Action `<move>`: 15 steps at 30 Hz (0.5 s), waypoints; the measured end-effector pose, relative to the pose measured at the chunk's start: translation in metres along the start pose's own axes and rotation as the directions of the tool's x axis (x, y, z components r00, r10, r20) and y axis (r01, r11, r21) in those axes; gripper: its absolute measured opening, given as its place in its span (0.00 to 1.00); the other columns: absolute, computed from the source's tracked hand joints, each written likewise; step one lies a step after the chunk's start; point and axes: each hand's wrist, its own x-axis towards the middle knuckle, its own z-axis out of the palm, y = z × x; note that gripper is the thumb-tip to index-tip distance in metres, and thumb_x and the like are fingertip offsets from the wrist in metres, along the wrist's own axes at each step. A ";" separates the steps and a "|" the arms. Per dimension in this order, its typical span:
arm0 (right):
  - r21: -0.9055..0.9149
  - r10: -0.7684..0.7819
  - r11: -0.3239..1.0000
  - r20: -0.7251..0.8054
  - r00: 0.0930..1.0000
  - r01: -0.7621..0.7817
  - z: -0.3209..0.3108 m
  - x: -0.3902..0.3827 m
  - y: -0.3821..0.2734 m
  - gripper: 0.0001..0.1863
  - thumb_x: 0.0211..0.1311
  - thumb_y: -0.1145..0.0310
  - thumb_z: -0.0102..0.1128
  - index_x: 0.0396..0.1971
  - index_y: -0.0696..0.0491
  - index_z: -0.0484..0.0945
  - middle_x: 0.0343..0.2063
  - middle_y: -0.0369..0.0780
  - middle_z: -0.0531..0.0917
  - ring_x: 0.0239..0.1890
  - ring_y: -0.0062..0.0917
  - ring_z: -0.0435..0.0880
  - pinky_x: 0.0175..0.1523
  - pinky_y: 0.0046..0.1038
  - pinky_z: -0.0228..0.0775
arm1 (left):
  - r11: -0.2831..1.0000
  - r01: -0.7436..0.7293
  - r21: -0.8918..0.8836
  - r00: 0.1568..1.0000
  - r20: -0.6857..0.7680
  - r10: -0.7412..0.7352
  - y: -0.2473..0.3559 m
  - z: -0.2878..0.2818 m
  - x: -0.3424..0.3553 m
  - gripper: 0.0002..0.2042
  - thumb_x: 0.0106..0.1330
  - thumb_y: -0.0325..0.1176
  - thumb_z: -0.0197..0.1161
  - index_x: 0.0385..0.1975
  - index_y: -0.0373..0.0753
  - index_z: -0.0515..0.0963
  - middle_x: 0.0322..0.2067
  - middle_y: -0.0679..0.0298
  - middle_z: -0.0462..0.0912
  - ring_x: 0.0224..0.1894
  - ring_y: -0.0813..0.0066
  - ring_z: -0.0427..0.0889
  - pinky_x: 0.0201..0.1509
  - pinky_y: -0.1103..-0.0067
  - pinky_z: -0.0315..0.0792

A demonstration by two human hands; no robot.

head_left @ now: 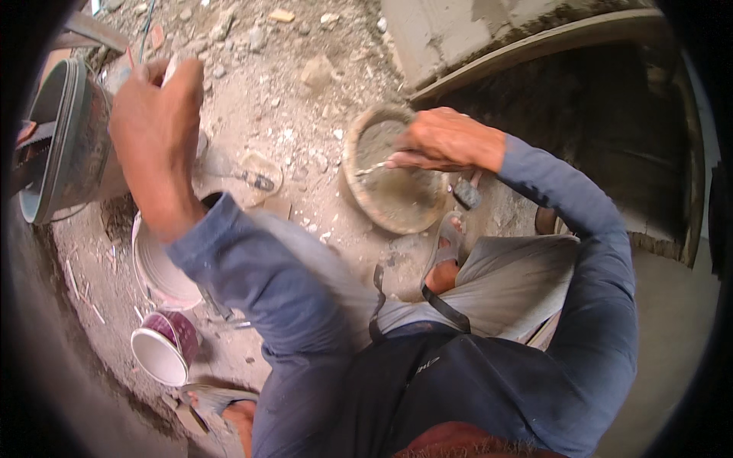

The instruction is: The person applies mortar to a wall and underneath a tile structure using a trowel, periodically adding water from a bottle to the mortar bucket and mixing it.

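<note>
A round basin (353, 177) of wet grey mortar (389, 191) stands on the ground before me. Over its right rim reaches my right hand (450, 140), fingers closed around a thin, light-coloured tool (372, 169) that points left across the mortar; its kind is not clear. My left hand (158, 126) is raised to the left, close to a large grey bucket (57, 145). Its fingers are curled with a small pale thing (169, 70) showing between them, too little to name. Just right of the basin lies a grey block-headed tool (467, 193).
The grey bucket lies tilted with a saw (34, 145) in it. Near my left leg stand a pale bucket (145, 259) and a small purple-and-white bucket (160, 357). A shallow clear tray (261, 162) sits left of the basin. Rubble (317, 72) covers the ground; a wood-framed dark opening (611, 137) is at right.
</note>
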 end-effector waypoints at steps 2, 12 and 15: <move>-0.066 -0.027 0.997 -0.004 1.000 0.027 -0.002 0.021 0.006 0.27 0.68 0.49 0.56 0.19 0.58 0.74 0.16 0.49 0.75 0.21 0.47 0.75 0.29 0.43 0.67 | 0.994 0.073 -0.085 0.993 0.100 -0.064 0.002 -0.014 -0.001 0.28 0.51 0.43 0.58 0.46 0.26 0.79 0.35 0.41 0.84 0.41 0.54 0.84 0.51 0.71 0.72; -0.342 -0.192 0.931 -0.166 0.967 0.126 -0.037 0.099 -0.039 0.22 0.66 0.53 0.60 0.19 0.56 0.80 0.15 0.44 0.80 0.22 0.36 0.82 0.27 0.36 0.75 | 0.996 0.055 -0.073 0.996 -0.063 -0.060 -0.026 -0.025 0.004 0.28 0.52 0.42 0.60 0.48 0.25 0.79 0.44 0.38 0.82 0.50 0.50 0.83 0.58 0.69 0.71; -0.382 -0.219 0.921 -0.344 0.913 0.077 0.020 0.121 -0.021 0.10 0.59 0.65 0.60 0.23 0.54 0.80 0.20 0.43 0.82 0.23 0.37 0.85 0.27 0.37 0.77 | 0.990 0.086 -0.116 0.996 -0.021 -0.089 -0.039 -0.016 0.011 0.27 0.52 0.41 0.60 0.47 0.25 0.80 0.44 0.39 0.83 0.49 0.50 0.82 0.57 0.69 0.71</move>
